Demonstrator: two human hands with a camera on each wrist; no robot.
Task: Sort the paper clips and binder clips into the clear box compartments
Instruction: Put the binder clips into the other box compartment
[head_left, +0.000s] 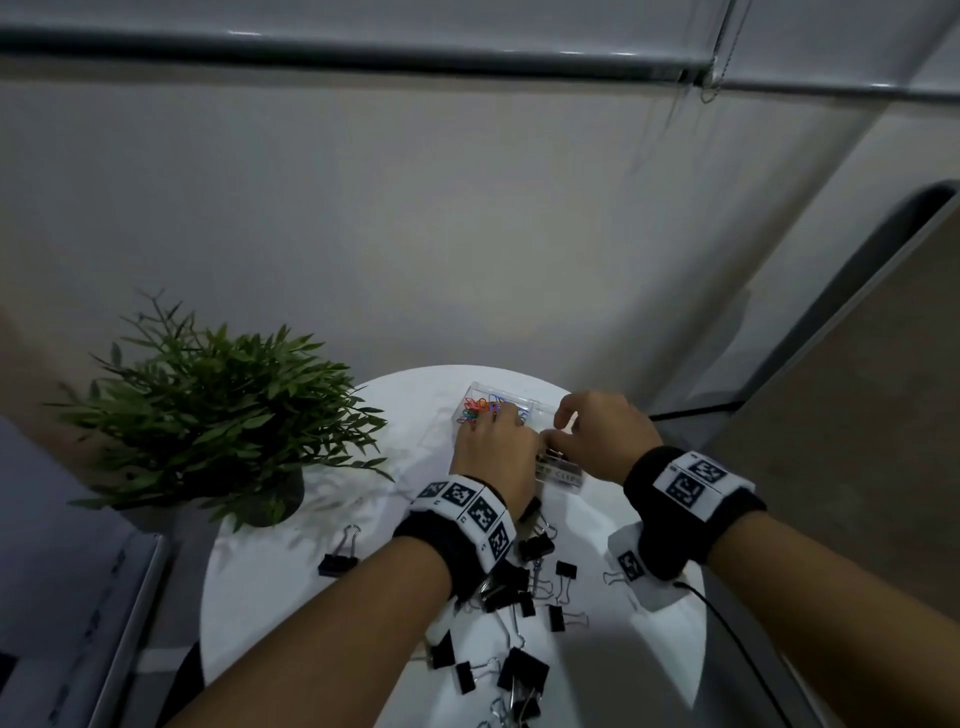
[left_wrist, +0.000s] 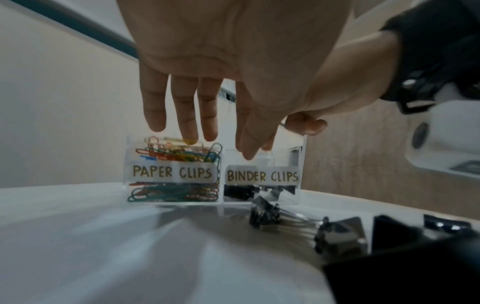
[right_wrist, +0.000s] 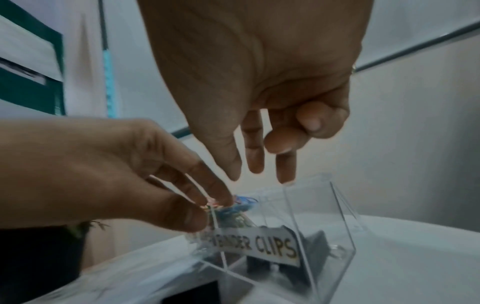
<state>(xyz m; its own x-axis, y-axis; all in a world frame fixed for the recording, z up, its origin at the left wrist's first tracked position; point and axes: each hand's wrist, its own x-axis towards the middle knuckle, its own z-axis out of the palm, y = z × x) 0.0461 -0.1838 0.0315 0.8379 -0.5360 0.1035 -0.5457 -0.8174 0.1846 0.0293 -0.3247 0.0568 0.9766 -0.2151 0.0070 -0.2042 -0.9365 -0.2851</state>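
I see the clear box on the white table, split into a compartment labelled PAPER CLIPS, heaped with coloured paper clips, and one labelled BINDER CLIPS holding a few black ones. My left hand hangs over it, fingers straight, fingertips touching the heap. My right hand hovers over the binder side, loosely curled and empty; black binder clips lie loose nearer me.

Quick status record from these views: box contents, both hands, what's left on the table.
box: clear box, two labelled compartments
paper clips: fill the left compartment
binder compartment: a few black clips inside
left hand: fingers straight, over the paper clips
right hand: over the binder side, holding nothing visible
binder clips: many loose on the white table
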